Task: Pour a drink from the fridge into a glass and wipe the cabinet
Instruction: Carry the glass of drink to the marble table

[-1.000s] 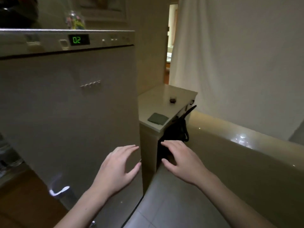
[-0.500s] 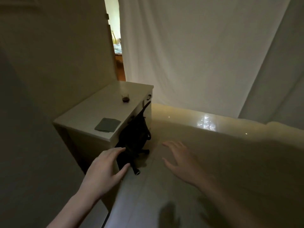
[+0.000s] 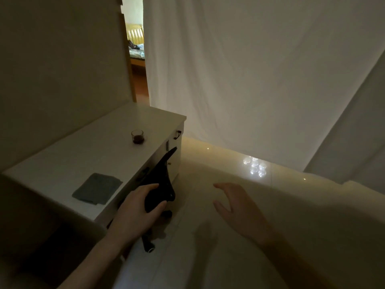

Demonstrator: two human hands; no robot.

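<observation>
Your small clear glass tumbler (image 3: 137,136) stands upright on the white cabinet's top surface (image 3: 87,155), toward its far end, with a shallow dark drink in the bottom. Judge it light, rigid, smooth and breakable; take it round the wall, below the rim, and keep it level. The folded grey cloth (image 3: 97,188) lies flat near the surface's front edge, well apart from the glass. It looks soft and limp, so gather it from above rather than pinching a corner. Your left hand (image 3: 139,211) has its grip curled on a black chair back (image 3: 160,184) beside the cabinet. Your right hand (image 3: 237,207) hovers over the pale floor (image 3: 208,257), grip wide and holding nothing. No readable writing or brand shows anywhere.
</observation>
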